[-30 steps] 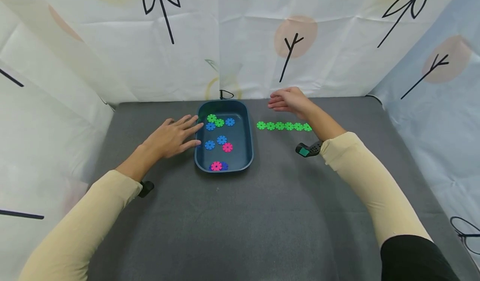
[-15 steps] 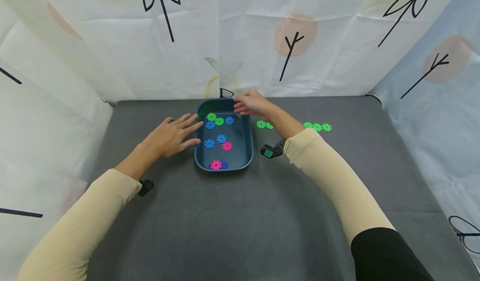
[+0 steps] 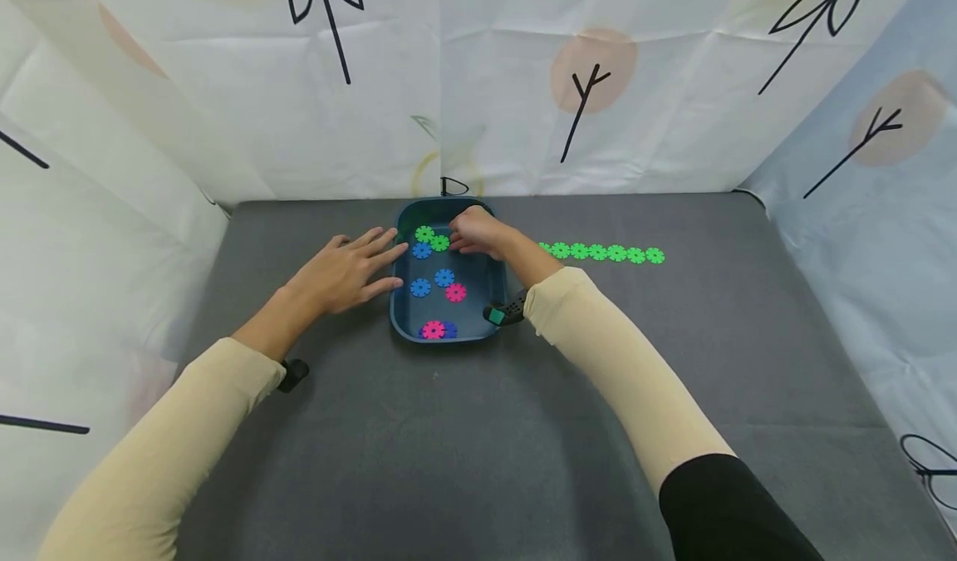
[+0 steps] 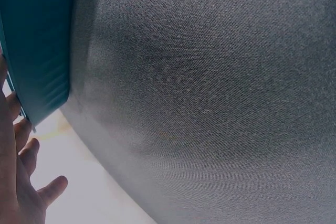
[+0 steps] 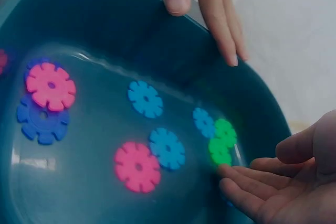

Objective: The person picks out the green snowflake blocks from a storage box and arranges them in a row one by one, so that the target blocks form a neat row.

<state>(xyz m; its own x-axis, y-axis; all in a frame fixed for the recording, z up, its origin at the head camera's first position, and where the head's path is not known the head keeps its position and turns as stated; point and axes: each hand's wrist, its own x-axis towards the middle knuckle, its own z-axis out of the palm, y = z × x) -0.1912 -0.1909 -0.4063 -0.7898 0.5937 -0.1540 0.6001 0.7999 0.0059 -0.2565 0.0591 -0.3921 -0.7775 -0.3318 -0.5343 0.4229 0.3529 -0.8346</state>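
Observation:
A dark blue-green plastic tray (image 3: 478,310) stands on the grey table. My left hand (image 3: 332,277) rests on its left rim, fingers spread and straight. Over the tray's right side reaches my right hand (image 3: 480,233), its extended fingertips close to a green snowflake disc (image 5: 219,152); whether they touch it cannot be told. Beside that lies a second green disc (image 5: 226,131), overlapping it. Blue discs (image 5: 145,99) and a pink disc (image 5: 137,166) lie flat nearby. Another pink disc (image 5: 51,86) partly covers a darker blue disc (image 5: 43,120).
A straight row of several green discs (image 3: 597,252) lies on the table (image 3: 463,445) right of the tray, its left end partly behind my right forearm. Printed white cloth (image 3: 508,112) walls the table at the back and sides.
My right hand has moved left from above the green row and come down into the tray, uncovering most of the row. My left hand has stayed on the rim.

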